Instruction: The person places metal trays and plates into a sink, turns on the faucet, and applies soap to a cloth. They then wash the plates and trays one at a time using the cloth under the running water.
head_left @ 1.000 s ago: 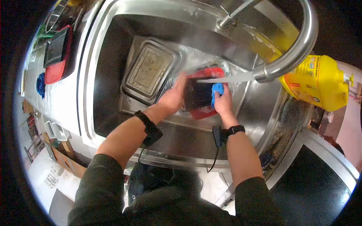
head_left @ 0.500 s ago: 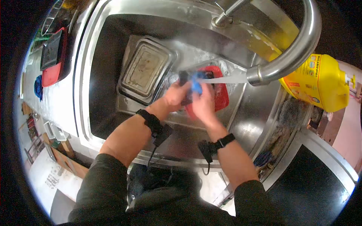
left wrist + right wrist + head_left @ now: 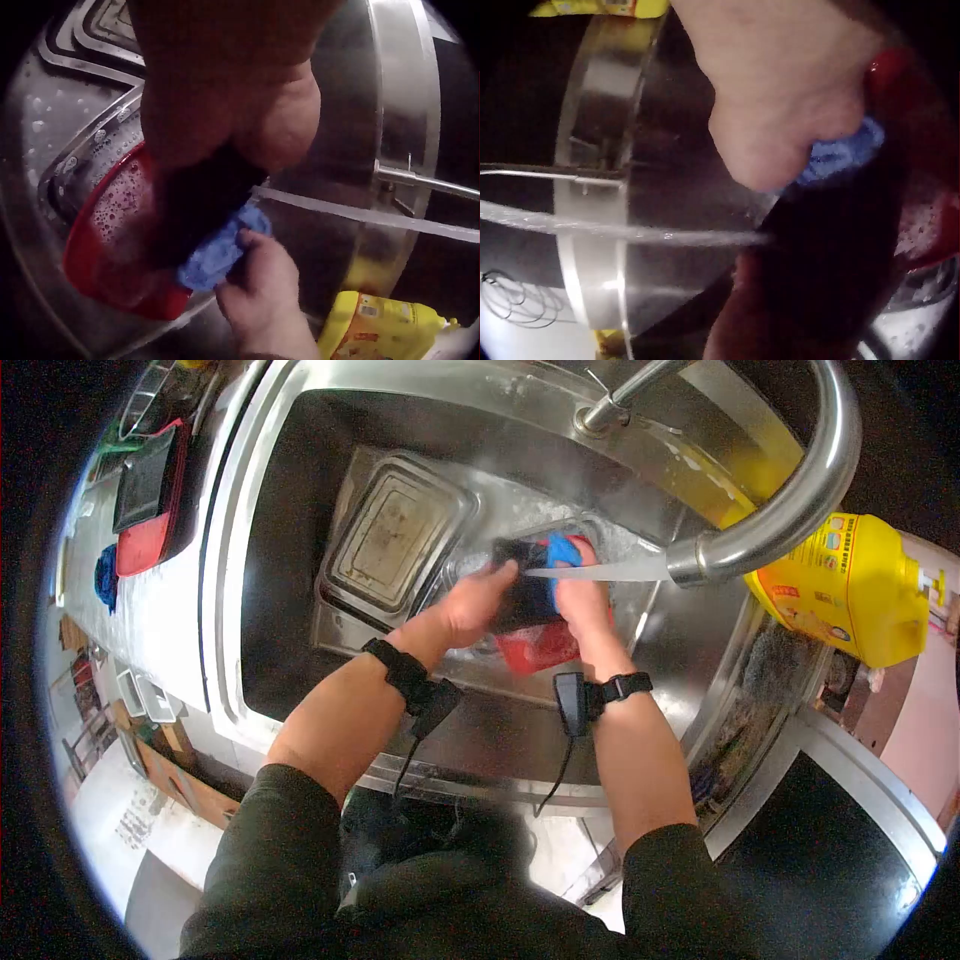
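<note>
Over the sink, my left hand (image 3: 475, 605) grips the left side of a black, flat-sided piece, perhaps a small tray (image 3: 528, 600), its thumb on the near face. My right hand (image 3: 583, 605) holds a crumpled blue cloth (image 3: 563, 550) against the piece's right side. In the left wrist view the cloth (image 3: 221, 255) bunches under the right fingers. A water stream (image 3: 610, 571) strikes the black piece (image 3: 832, 240). Beneath it sits a red tray (image 3: 540, 648) with suds inside, resting in a clear container. Most left fingers are hidden behind the piece.
A metal tray (image 3: 392, 540) lies in the sink's left part. The curved faucet (image 3: 840, 460) arches in from the right, beside a yellow jug (image 3: 850, 590). On the left counter are a red tray (image 3: 145, 550) with a black one and a blue scrubber (image 3: 106, 578).
The right hand with the blue cloth moved left across the black piece, then back to its right side. The left hand kept hold while the piece tilted and shifted slightly.
</note>
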A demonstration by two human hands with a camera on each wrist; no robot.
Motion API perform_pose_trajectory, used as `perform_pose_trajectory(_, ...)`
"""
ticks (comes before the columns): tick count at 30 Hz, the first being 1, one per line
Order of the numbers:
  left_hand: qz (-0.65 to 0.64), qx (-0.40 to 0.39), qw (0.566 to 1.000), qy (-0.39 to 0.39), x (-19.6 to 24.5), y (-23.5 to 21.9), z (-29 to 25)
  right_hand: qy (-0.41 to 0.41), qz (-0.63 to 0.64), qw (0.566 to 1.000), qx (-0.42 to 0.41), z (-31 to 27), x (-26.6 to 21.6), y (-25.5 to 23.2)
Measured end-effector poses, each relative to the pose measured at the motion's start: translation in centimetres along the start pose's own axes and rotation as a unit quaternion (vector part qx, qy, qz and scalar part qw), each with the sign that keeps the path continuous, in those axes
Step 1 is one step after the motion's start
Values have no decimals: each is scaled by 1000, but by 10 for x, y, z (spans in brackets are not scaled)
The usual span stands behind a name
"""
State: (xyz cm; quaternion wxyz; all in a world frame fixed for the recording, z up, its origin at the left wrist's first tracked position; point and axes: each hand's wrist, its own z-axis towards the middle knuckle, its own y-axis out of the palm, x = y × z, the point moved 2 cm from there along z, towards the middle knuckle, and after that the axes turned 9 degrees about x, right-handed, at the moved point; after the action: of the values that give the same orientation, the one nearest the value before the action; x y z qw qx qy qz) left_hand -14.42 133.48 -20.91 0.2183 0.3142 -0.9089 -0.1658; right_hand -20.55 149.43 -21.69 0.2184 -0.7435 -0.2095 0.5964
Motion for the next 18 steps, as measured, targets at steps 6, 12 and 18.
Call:
perform_pose_trajectory(6,-86,-117,986,-82,20,28,-23,-179,-71,981,-36,-29,-93,12)
perform_pose_trajectory(12,-122,-72,989,-48,2,7,4,-267,-127,953,-69,-80,-81,-17)
perform_pose_trajectory(18,69,28,997,-6,-20,-9,5,124,-117,984,39,-16,56,-15)
